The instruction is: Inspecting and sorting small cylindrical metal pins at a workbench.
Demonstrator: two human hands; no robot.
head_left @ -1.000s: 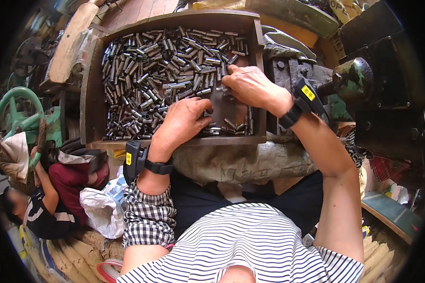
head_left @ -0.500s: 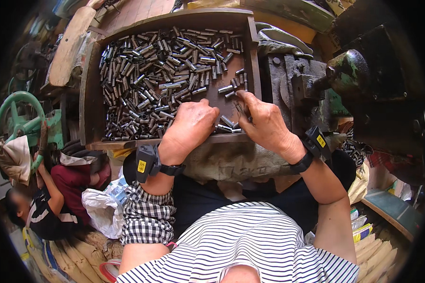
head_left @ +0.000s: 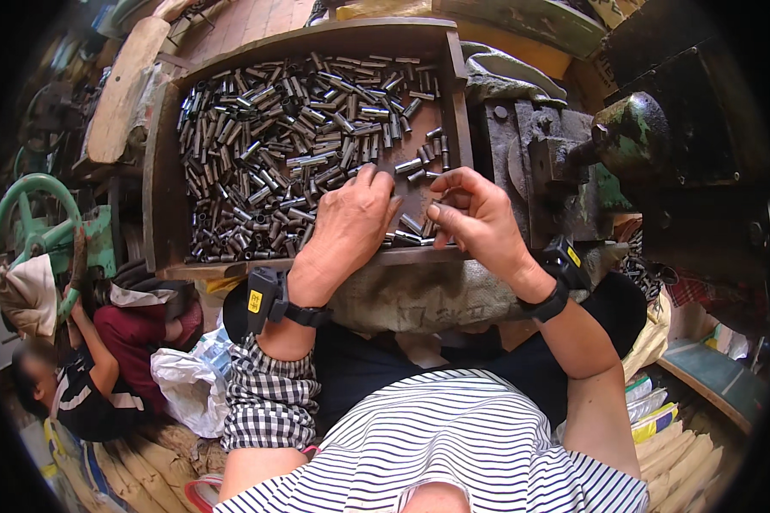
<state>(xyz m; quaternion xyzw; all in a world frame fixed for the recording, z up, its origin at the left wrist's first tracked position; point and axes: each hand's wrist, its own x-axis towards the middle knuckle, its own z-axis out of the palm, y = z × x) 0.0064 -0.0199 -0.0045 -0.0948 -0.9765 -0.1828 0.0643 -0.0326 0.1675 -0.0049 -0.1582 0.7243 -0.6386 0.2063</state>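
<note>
compared with half a second ago, we see the right hand [head_left: 479,218] with its thumb and forefinger parted, where they pinched a dark tube; whether the other curled fingers hold one, we cannot tell. the left hand [head_left: 351,214] is lifted a little, knuckles bent over the heap, its fingers curled close together; the tips are hidden, so we cannot tell if they grip anything. the metal tubes [head_left: 269,128] lie heaped in the tray [head_left: 158,179], mostly toward its left and back, with a few scattered beside the right hand.

we find the tubes short, hollow and smooth, some shiny, some dull brown-grey. the tray is shallow, with worn straight-sided brown walls. below its front edge hangs coarse, creased sacking [head_left: 419,295]; at right, a machine knob [head_left: 646,132] is rounded, with chipped green paint.
</note>
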